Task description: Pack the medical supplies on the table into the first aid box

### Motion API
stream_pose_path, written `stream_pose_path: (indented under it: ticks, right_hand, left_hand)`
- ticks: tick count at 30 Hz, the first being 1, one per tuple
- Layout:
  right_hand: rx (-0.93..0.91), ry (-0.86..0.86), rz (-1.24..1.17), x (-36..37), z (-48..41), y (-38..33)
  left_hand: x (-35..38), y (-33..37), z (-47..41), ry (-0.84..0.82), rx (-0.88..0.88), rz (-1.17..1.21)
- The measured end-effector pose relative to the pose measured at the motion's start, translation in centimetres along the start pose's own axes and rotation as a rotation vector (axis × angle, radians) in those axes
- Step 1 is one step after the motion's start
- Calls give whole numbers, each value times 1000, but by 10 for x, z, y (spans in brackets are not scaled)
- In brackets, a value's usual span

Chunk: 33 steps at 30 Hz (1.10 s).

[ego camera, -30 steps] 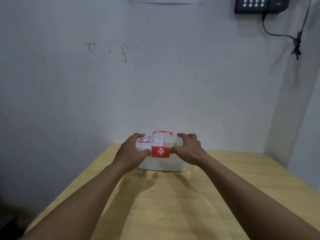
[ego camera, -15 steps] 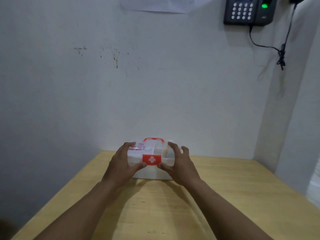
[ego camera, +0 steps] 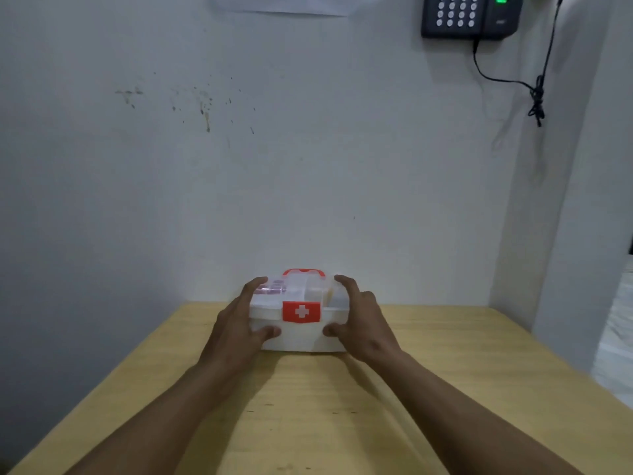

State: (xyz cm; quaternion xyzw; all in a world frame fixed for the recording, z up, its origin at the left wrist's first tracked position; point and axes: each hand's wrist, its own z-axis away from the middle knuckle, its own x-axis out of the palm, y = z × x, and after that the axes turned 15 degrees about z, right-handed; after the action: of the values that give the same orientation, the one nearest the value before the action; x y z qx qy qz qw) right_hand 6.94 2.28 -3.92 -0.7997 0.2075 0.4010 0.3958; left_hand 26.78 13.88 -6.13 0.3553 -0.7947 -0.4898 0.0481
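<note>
Here, left hand (ego camera: 238, 329) cups the left end of the first aid box (ego camera: 299, 323): fingers curled over the lid edge, thumb on the near face. Box sits shut at the far side of the wooden table (ego camera: 445, 389), close to the wall, red cross label facing near. Right hand (ego camera: 359, 325) grips the right end likewise. Keypad (ego camera: 471, 15) hangs on the wall, far right.
</note>
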Motion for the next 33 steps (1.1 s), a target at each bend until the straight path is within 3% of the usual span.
stream_pose_path:
  ticks: [16, 30, 33]
  right_hand:
    - [141, -1, 76, -50, -34, 92]
    - [96, -52, 165, -53, -37, 104]
    - [130, -81, 182, -69, -20, 92]
  left_hand:
    - [120, 20, -41, -39, -33, -1]
    - [140, 21, -34, -19, -66, -18]
    - [133, 31, -36, -43, -179, -118]
